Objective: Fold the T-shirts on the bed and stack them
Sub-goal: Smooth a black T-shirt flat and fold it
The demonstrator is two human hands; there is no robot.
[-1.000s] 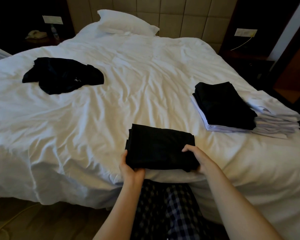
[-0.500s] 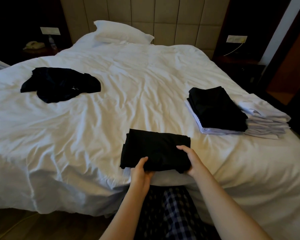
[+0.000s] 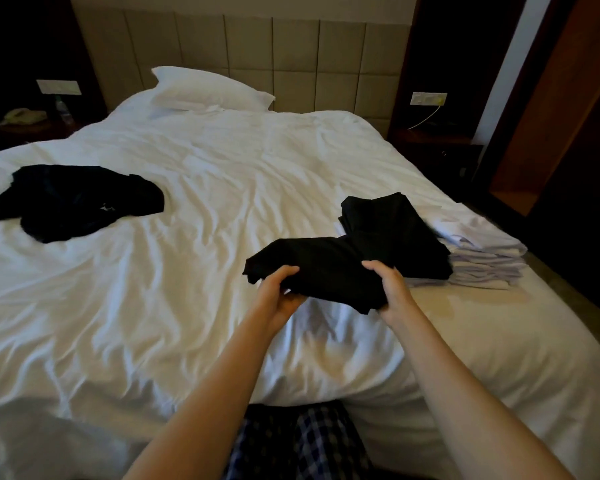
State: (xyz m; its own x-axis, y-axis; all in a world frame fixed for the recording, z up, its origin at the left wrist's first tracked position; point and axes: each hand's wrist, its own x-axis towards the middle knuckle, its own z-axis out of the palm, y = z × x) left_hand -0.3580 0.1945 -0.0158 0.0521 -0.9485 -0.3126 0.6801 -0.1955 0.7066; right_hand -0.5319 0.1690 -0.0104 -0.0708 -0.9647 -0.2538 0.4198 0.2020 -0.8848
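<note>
A folded black T-shirt [image 3: 321, 268] hangs just above the white bed [image 3: 153, 323], held at its near edge by both hands. My left hand [image 3: 279, 292] grips its left corner with thumb on top and fingers under. My right hand [image 3: 390, 287] grips its right corner. Just behind the shirt, at the bed's right edge, sits a stack of folded T-shirts [image 3: 395, 230], black ones on top of white ones [image 3: 482, 261]. A crumpled black T-shirt [image 3: 73, 200] lies unfolded at the far left of the bed.
A white pillow [image 3: 208, 90] lies at the padded headboard. Dark nightstands flank the bed, the left one with a phone [image 3: 21, 116]. A wooden door [image 3: 568, 109] stands at the right. My checked trousers [image 3: 302, 445] touch the bed's near edge.
Both hands lifted the folded black T-shirt off the near edge of the bed and carried it right, toward the stack. The camera view tilted up.
</note>
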